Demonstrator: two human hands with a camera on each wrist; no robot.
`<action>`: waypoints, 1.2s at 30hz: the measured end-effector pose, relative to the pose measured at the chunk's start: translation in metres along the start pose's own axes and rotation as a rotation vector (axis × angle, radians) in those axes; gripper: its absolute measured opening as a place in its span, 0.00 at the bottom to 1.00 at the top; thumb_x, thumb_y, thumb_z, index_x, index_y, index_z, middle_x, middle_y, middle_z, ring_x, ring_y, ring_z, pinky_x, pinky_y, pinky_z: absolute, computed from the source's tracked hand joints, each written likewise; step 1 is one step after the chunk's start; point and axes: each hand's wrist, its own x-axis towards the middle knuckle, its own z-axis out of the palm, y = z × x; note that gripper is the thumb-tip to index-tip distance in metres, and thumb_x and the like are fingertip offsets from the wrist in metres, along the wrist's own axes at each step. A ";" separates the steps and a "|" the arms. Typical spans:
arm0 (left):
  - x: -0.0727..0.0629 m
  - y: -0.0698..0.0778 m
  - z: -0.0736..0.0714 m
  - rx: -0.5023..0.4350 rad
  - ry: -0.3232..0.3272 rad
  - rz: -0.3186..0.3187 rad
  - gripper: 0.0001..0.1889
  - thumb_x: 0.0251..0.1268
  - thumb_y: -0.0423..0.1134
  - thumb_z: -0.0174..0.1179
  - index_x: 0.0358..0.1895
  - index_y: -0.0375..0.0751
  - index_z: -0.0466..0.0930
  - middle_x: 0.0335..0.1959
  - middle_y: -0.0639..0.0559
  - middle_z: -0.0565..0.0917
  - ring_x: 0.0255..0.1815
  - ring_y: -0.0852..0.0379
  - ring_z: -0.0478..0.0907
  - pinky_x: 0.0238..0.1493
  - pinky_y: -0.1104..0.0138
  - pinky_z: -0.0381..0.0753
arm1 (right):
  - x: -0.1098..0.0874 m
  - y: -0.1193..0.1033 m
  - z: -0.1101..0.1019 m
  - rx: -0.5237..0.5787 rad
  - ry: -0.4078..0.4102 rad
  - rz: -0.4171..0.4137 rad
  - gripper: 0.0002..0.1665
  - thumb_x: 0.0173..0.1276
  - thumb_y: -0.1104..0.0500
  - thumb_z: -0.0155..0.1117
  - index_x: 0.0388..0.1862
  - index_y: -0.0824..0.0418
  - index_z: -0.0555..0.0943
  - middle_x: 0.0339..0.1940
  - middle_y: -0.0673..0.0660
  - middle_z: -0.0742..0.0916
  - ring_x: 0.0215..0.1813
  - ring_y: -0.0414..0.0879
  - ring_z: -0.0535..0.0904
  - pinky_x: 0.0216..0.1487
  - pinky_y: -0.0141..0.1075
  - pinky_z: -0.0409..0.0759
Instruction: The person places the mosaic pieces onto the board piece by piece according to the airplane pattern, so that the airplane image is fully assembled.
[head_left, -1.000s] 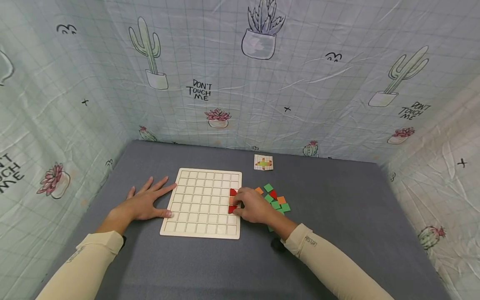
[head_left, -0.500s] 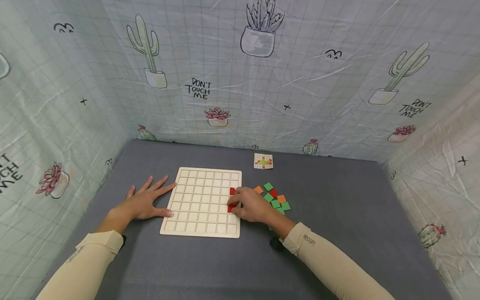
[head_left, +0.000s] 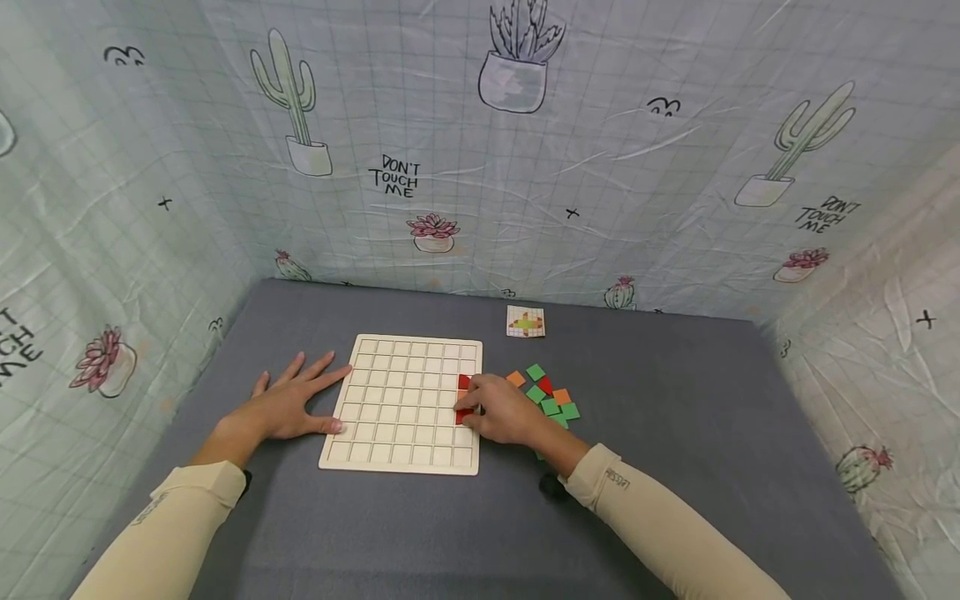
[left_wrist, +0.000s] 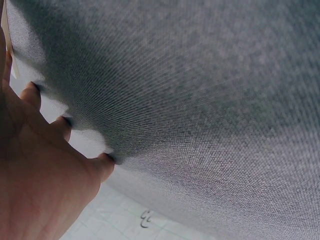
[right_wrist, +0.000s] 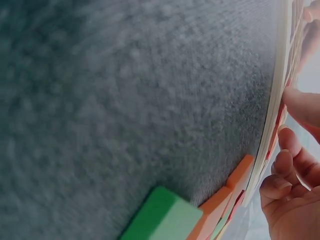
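Observation:
A pale wooden board [head_left: 405,417] marked with a grid of squares lies on the table. My left hand [head_left: 288,408] is spread flat beside it, thumb and index fingertip at the board's left edge; its spread fingers also show in the left wrist view. At the right edge, my right hand [head_left: 502,408] pinches a red tile [head_left: 461,418] with thumb and fingertips, low in the last column. Above it in that column sit an orange tile [head_left: 462,395], partly covered by the fingers, and another red tile [head_left: 464,382]. The right wrist view shows the curled fingers at the board's rim.
Right of the board lies a loose group of green tiles [head_left: 551,407], orange tiles [head_left: 562,397] and a red tile [head_left: 546,386], partly behind the right hand. A small pattern card [head_left: 525,322] lies at the back. A printed cloth [head_left: 480,192] hangs around the table.
The right fingertips have shifted slightly left over the lower red tile. My left hand keeps its place, and the head view has tilted a little.

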 end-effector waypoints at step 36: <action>-0.001 0.005 -0.004 0.011 -0.018 -0.013 0.56 0.55 0.76 0.65 0.85 0.64 0.52 0.89 0.45 0.45 0.86 0.27 0.34 0.72 0.20 0.33 | -0.019 0.068 -0.043 0.137 0.109 0.226 0.12 0.67 0.65 0.74 0.49 0.63 0.92 0.44 0.59 0.89 0.40 0.48 0.80 0.36 0.35 0.77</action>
